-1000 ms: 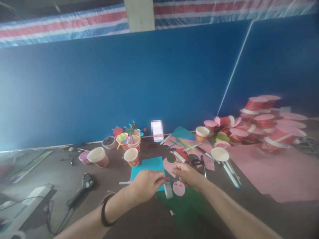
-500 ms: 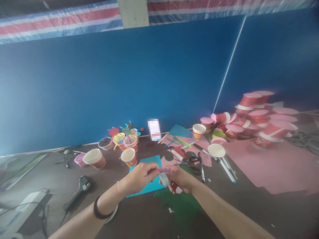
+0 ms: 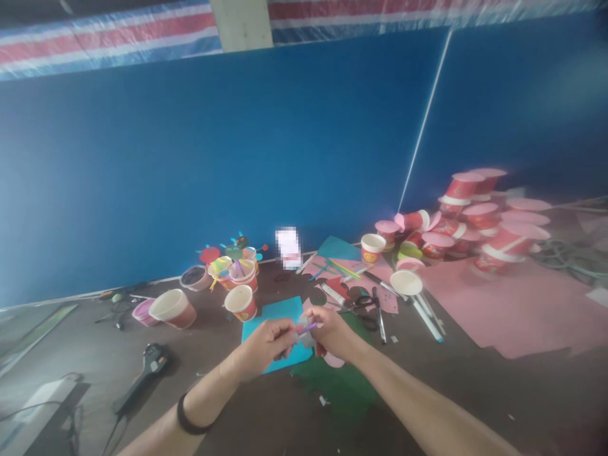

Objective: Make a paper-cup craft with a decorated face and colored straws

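Observation:
My left hand is closed, its fingertips pinching the reddish end of a thin red and purple strip. Against the strip's purple end my right hand is closed too, fingers curled. A pale greyish piece, too blurred to name, shows between the hands by the right fingers. Beneath them lies a bright blue paper sheet. Dark green paper and a pink paper disc lie under and beside my right hand.
A glue gun and a power strip lie left. Paper cups stand behind the hands. Scissors, markers and coloured strips lie right of centre. Red cups with pink discs pile up on the far right, near pink paper.
The view has shifted slightly, so the table things sit further left. My hands have turned a little; the strip now tilts up toward the right, and the pale piece shows less.

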Available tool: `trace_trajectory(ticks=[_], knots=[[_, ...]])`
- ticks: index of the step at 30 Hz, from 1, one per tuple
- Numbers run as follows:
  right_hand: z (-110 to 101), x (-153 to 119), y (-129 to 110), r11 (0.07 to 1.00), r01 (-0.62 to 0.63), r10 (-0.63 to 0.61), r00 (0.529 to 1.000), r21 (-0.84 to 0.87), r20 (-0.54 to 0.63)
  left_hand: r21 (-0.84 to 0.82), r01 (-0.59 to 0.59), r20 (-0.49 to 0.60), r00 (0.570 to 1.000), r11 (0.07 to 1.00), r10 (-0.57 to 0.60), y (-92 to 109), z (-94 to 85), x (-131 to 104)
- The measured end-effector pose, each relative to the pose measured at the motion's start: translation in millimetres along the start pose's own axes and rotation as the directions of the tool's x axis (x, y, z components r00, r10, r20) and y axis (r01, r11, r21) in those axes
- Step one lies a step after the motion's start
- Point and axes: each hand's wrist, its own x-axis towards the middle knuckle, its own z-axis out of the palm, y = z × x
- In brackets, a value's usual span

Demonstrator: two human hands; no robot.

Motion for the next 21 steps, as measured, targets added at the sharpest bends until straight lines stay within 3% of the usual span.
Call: trace_trajectory(ticks=[10, 15, 18, 21], knots=[[-7, -7, -11, 0.982, 0.036, -0.036, 0.999, -0.187, 0.003, -0.030, -0.010, -0.038, 0.999, 0.999, 0.009, -1, -1.0, -4], [-12, -5, -8, 0.974, 0.034, -0.019, 0.997, -0.225, 0.068, 0.080, -0.006, -0.033, 0.999, 0.997, 0.008, 6, 3.1, -10], [-13, -5, -8, 0.959, 0.103, -0.079, 0.992, -0.265, 0.101, 0.103, 0.007, -0.024, 1.000, 0.995, -0.004, 6, 5.2, -12], [-12, -4, -14, 0.943, 0.141, -0.130, 0.990, -0.300, 0.056, 0.067, 0.021, -0.005, 1.000, 0.998, -0.021, 4, 6.5, -11]])
